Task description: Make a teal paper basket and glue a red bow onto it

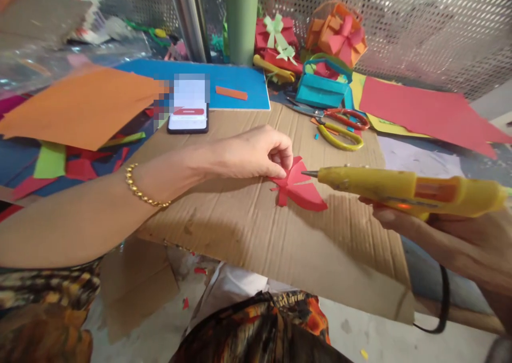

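My left hand [262,152], with a gold bead bracelet on its wrist, pinches a red paper piece [306,195] shaped like a bow or butterfly. That piece lies on a brown cardboard sheet [240,214]. From the right, my right hand [424,232] is wrapped round a yellow glue gun [368,182] with a small orange light. The gun's metal tip points left, just beside the upper part of the red paper. Some fingers of my right hand are hidden behind the gun.
Behind the cardboard lie a phone [188,104], scissors [340,131] with red and yellow handles, and a teal paper bag [323,88]. A green bottle [242,24] stands at the back. Orange paper [84,104] lies left, red paper [424,110] right. A black cable [445,299] hangs at right.
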{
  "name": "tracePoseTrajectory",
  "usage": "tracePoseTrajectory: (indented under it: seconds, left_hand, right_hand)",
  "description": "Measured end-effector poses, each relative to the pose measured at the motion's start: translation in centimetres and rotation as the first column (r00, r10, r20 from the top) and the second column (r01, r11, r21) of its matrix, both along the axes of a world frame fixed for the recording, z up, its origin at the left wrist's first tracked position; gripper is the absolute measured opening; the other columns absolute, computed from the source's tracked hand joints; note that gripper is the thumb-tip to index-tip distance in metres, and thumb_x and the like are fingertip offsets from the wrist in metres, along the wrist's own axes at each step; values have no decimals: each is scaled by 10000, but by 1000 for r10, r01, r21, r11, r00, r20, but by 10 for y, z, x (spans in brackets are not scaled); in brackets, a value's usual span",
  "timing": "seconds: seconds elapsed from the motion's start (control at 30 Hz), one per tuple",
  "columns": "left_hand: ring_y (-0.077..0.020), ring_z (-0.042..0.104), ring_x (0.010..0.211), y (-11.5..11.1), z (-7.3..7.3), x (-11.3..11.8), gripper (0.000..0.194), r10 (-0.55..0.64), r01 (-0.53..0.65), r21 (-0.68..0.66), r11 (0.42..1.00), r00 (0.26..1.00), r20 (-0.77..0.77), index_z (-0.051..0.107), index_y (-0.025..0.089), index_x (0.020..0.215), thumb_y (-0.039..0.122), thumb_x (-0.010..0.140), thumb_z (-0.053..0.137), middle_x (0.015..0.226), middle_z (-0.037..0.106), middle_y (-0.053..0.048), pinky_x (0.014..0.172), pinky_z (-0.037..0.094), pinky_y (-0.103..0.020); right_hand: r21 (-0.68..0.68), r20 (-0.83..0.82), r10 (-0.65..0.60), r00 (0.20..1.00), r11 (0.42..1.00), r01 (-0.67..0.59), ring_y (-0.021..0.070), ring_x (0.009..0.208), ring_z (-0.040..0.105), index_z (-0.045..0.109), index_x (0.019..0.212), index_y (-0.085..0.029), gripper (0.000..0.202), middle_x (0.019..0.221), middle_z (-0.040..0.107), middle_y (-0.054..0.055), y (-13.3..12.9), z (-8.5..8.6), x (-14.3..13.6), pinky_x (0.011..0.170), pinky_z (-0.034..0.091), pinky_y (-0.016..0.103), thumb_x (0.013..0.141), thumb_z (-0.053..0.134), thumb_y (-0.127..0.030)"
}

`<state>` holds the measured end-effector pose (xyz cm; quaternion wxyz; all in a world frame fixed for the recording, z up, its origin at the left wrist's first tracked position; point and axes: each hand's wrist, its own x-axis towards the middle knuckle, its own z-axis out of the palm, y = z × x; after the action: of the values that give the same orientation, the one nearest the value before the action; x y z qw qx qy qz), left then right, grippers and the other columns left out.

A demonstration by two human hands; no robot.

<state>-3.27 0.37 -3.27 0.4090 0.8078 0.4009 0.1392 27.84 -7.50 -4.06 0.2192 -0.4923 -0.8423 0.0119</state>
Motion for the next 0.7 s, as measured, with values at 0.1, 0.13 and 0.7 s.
tracePoseTrajectory:
  seconds: [0.1, 0.13, 0.7]
  left_hand:
    - [-144, 655, 781, 3, -3, 0, 127, 14, -14, 13, 1000, 1000, -7, 759, 144, 898, 151, 791, 691, 853, 720, -30, 722, 454, -276]
    - [-145, 657, 785, 4, -4, 0, 133, 19, -19, 16, 1000, 1000, -9, 761, 149, 901, 151, 788, 691, 857, 724, -28, 724, 455, -276]
    - [-136, 666, 791, 6, -7, 1, 203, 46, -46, 25, 999, 999, -16, 765, 154, 957, 106, 807, 637, 897, 750, -25, 703, 452, -255]
  right_hand:
    - [-64, -78, 170, 982, 982, -175, 209, 533, 707, 805, 845, -294, 631, 670, 774, 47, 6, 6, -18, 425, 556, 296, 1027, 442, -776]
    - [-96, -98, 195, 976, 974, -204, 198, 505, 690, 792, 836, -290, 632, 652, 763, 39, 8, 7, -23, 422, 556, 290, 1035, 430, -768]
    - [-124, 23, 212, 977, 970, -208, 176, 585, 736, 640, 831, -307, 438, 795, 787, -4, 4, -7, -28, 500, 573, 281, 1108, 440, -582]
